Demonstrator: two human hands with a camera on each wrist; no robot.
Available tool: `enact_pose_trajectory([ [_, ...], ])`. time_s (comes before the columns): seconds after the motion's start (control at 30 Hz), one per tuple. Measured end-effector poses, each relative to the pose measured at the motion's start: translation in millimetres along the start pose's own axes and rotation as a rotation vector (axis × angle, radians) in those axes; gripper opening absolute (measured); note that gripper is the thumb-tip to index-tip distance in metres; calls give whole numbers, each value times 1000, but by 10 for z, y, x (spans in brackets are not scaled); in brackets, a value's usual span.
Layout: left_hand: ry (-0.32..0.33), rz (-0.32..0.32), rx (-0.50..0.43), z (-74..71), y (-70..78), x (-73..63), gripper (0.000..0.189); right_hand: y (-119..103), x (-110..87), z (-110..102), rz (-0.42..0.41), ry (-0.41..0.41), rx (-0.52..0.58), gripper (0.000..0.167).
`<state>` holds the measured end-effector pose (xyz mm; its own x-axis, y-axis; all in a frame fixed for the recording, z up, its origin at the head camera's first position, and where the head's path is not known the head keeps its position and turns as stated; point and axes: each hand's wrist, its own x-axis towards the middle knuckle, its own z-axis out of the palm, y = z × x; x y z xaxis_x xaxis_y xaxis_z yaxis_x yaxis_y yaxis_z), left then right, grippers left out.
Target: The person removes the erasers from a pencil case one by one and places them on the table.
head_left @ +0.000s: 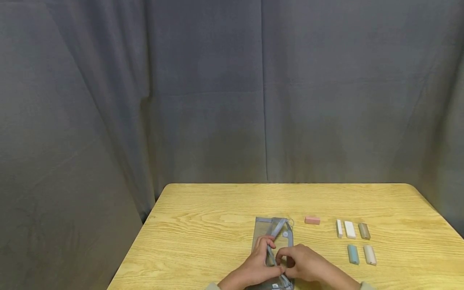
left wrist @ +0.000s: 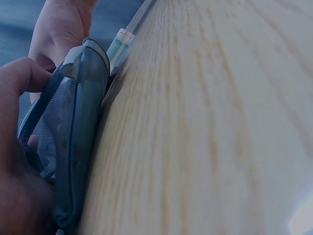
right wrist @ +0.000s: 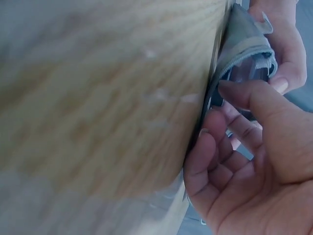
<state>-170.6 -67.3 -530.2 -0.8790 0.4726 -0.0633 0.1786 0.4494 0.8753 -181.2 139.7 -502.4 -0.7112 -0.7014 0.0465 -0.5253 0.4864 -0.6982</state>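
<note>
A see-through mesh zip pouch [head_left: 260, 229] with grey-blue trim lies on the table, its zipped mouth partly spread. My left hand [head_left: 255, 264] grips the edge of that mouth from the left, fingers over the top and thumb low down. From the right, my right hand [head_left: 304, 262] pinches at the same mouth, thumb and index finger bent. Up close in the right wrist view, the right thumb [right wrist: 252, 98] lies at the zipper edge, with the other fingers curled below. Mesh and fingers hide most of the pouch's inside.
Right of the pouch lie a pink block [head_left: 312, 220], two white blocks [head_left: 349, 229], a brown one [head_left: 364, 231], a blue one [head_left: 353, 254] and a cream one [head_left: 369, 255]. A metal ring [head_left: 291, 222] sits at the pouch's far corner. Grey curtains [head_left: 210, 100] hang behind the wooden table [head_left: 188, 225].
</note>
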Motion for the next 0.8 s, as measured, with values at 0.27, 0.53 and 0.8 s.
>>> enact_pose_trajectory([
  [0.27, -15, 6, 7, 8, 21, -1, 51, 43, -42, -81, 30, 36, -28, 25],
  [0.53, -15, 12, 6, -10, 25, -15, 50, 60, 1, -77, 47, 15, -35, 27],
  [0.8, -13, 8, -3, -9, 2, 5, 50, 90, -10, -129, 102, 42, 10, 24],
])
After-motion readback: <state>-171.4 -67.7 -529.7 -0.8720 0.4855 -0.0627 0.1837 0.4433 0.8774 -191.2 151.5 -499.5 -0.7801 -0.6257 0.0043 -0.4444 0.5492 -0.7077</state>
